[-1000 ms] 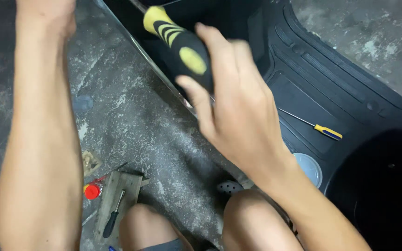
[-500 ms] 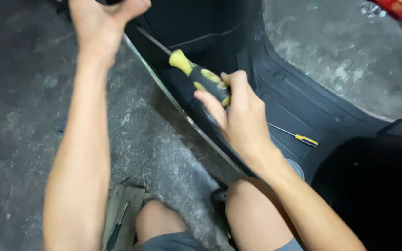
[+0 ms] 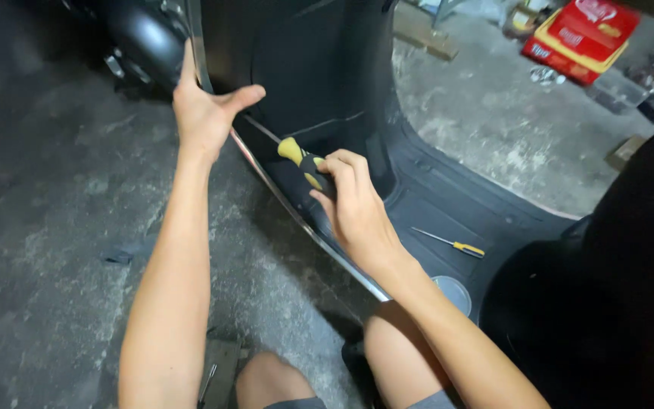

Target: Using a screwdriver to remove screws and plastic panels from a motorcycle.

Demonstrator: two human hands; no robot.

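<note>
Head view: two bare hands at work on the black plastic body of a scooter (image 3: 327,68).

The right hand (image 3: 357,212) has its fingers clamped on a large screwdriver with a yellow and black handle (image 3: 303,163), whose shaft points up-left along the chrome edge strip (image 3: 304,223) of the scooter's footboard. The left hand (image 3: 206,113) presses on the strip's upper end, fingers spread apart. A small yellow-handled screwdriver (image 3: 450,243) lies on the black footboard (image 3: 433,208), near its right edge.

Right hand (image 3: 357,216) grips a yellow-and-black screwdriver (image 3: 304,163) at center; left hand (image 3: 204,113), at eleven o'clock, presses the scooter's chrome trim (image 3: 281,201).
</note>
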